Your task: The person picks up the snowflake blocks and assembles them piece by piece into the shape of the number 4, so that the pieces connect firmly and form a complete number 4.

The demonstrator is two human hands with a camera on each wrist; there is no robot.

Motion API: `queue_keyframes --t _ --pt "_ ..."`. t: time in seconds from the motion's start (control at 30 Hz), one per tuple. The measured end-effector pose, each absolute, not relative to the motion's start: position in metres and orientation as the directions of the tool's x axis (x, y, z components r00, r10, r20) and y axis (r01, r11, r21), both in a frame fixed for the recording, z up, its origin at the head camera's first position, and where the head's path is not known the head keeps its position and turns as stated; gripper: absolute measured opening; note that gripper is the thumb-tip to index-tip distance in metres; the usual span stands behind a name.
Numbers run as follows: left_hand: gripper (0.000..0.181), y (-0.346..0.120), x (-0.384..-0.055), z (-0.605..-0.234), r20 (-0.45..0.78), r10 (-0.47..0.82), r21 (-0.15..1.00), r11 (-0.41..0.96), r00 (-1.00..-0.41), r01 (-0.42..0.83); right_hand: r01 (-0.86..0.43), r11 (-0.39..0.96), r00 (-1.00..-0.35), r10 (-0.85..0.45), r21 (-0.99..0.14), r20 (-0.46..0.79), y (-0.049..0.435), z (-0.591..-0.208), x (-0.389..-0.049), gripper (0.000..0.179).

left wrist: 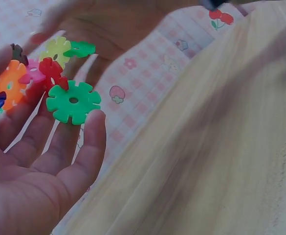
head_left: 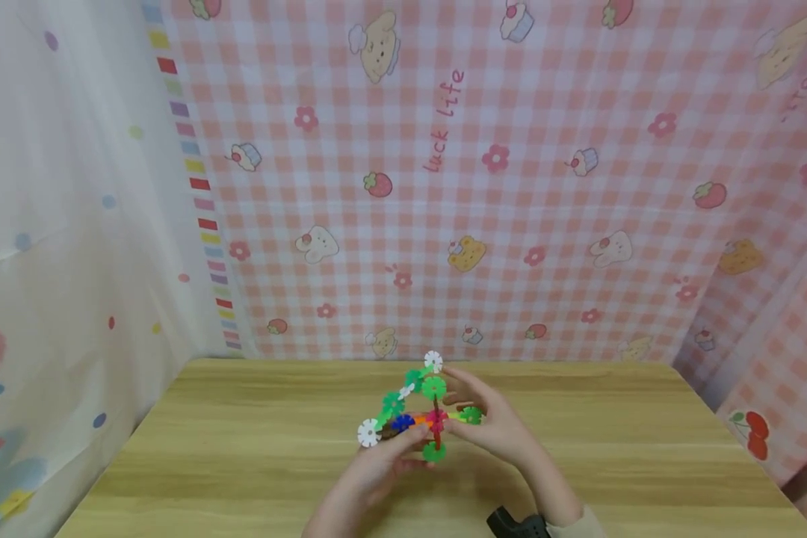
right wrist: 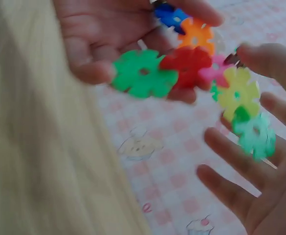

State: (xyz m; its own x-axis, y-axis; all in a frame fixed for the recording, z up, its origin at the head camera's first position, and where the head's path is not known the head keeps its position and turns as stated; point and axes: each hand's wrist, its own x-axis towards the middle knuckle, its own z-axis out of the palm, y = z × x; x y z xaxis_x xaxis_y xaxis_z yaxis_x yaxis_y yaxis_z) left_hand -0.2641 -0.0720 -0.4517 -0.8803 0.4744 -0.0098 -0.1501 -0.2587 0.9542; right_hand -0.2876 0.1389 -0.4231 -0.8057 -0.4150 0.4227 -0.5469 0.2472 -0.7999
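Observation:
A build of interlocking plastic snowflake discs (head_left: pixel 403 424) is held above the table in the head view. A green-and-white chain rises from a white disc (head_left: pixel 369 433) to another white disc at the top. Blue, orange and pink discs run across to a yellow and a green one. My left hand (head_left: pixel 379 465) holds the build, its thumb near the orange and pink discs and its fingers beneath. In the left wrist view a green disc (left wrist: pixel 73 102) lies by a fingertip. My right hand (head_left: pixel 498 426) is at the right side, fingers spread around the yellow disc (right wrist: pixel 238 93), thumb near the brown one.
The wooden table (head_left: pixel 612 441) extends under both hands. Behind it hangs a pink checked cloth (head_left: pixel 545 209) with cartoon prints, and a pale dotted cloth (head_left: pixel 74 224) hangs at the left. A black device (head_left: pixel 516 524) sits at the right wrist.

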Motion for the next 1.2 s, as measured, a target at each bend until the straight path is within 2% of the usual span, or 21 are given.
queue_keyframes --t 0.1,0.2,0.33,0.6,0.87,1.03,1.2 --pt "0.036 -0.073 -0.268 -0.453 -0.011 0.475 0.944 -0.284 -0.880 -0.165 -0.556 0.257 -0.815 -0.359 -0.791 0.456 0.144 -0.432 -0.287 0.067" --pt "0.036 -0.073 -0.273 -0.454 -0.014 0.482 0.933 -0.309 -0.876 -0.185 -0.613 0.311 -0.786 -0.330 -0.726 0.522 0.147 -0.437 -0.287 0.066" --pt "0.038 -0.073 -0.277 -0.458 -0.042 0.496 0.911 -0.338 -0.867 -0.237 -0.656 0.385 -0.755 -0.358 -0.650 0.550 0.147 -0.444 -0.289 0.070" --pt "0.030 -0.071 -0.282 -0.468 -0.136 0.478 0.837 -0.414 -0.868 -0.359 -0.652 0.357 -0.749 -0.441 -0.668 0.495 0.139 -0.452 -0.296 0.061" --pt "0.028 -0.066 -0.286 -0.478 -0.209 0.459 0.796 -0.433 -0.863 -0.423 -0.616 0.426 -0.774 -0.482 -0.663 0.410 0.133 -0.458 -0.301 0.056" --pt "0.032 -0.064 -0.286 -0.482 -0.245 0.433 0.787 -0.434 -0.868 -0.439 -0.585 0.453 -0.795 -0.483 -0.673 0.366 0.130 -0.462 -0.301 0.046" --pt "0.039 -0.062 -0.286 -0.487 -0.270 0.410 0.786 -0.429 -0.871 -0.446 -0.587 0.457 -0.794 -0.489 -0.669 0.362 0.131 -0.470 -0.304 0.045"
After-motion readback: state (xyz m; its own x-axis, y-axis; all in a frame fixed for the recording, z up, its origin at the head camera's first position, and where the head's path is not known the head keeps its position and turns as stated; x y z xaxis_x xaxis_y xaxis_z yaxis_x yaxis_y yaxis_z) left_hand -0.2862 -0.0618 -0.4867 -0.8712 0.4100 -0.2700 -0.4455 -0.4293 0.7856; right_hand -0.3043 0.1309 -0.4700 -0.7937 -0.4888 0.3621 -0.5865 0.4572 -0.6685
